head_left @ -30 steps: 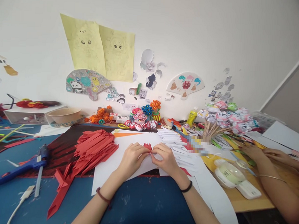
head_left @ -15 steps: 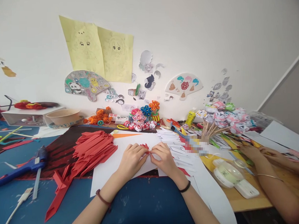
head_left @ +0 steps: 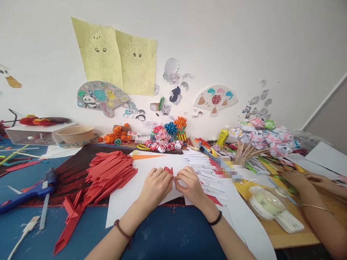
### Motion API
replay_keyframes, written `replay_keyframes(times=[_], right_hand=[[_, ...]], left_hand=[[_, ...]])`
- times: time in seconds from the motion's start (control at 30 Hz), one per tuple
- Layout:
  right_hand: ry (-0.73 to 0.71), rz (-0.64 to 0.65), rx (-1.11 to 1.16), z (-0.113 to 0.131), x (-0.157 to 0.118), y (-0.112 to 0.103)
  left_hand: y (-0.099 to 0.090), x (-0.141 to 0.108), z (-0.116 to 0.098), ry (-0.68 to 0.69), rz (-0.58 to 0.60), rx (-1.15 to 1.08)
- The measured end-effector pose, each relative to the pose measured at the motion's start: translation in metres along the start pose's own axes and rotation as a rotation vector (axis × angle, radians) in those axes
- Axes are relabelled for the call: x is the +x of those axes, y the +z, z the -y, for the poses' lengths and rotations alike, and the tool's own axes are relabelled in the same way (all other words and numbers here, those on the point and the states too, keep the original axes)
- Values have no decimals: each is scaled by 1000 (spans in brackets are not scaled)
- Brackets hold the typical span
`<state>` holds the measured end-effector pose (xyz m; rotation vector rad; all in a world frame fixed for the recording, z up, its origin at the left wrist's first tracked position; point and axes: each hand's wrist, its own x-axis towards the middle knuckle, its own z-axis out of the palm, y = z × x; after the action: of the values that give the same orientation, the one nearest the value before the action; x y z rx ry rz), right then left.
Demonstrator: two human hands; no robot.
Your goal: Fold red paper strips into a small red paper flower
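Observation:
Over a sheet of white paper (head_left: 122,208), my left hand (head_left: 158,184) pinches a small piece of folded red paper (head_left: 169,170), whose pointed tips stick up above the fingers. My right hand (head_left: 191,184) is closed in a pinch right beside it, thumb and forefinger meeting at the red paper's edge; most of the piece is hidden by the fingers. A heap of folded red paper strips (head_left: 111,173) lies to the left of my left hand. White folded paper pieces (head_left: 200,165) lie behind and right of my right hand.
At the left lie a blue glue gun (head_left: 37,191) and a white cable (head_left: 23,236). Paper flowers (head_left: 170,131) stand at the back. On the right, a co-worker's hands (head_left: 298,180) work near a bottle (head_left: 266,203) and a white box-shaped device (head_left: 289,222).
The view has shifted slightly. My hands stay together at the red paper, and its tips now show more upright above my left fingers.

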<state>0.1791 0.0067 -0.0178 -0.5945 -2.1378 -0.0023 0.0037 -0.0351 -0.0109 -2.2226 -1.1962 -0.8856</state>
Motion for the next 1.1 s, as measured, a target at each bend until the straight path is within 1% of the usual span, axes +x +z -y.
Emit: replay_keyframes(times=[0.17,0.3,0.4,0.6,0.77,0.9,1.1], right_hand=[[-10,-1,-18,-1,1,-2],[-30,34,-42,-1,1,-6],[-31,65,-65,-1,1,-7],[13,89,-108,0,1,-4],[28,86,-119,0,1,-4],[36,71,-85,0,2,-6],[54,40,18,2,5,-12]], left_hand=[[0,0,2,31,-34,1],[-4,2,7,88,5,-27],[-7,2,9,100,25,-50],[-4,0,9,62,10,-57],[-2,1,6,33,-27,-115],[-6,2,5,10,-41,-162],[-12,4,6,-75,-20,-266]])
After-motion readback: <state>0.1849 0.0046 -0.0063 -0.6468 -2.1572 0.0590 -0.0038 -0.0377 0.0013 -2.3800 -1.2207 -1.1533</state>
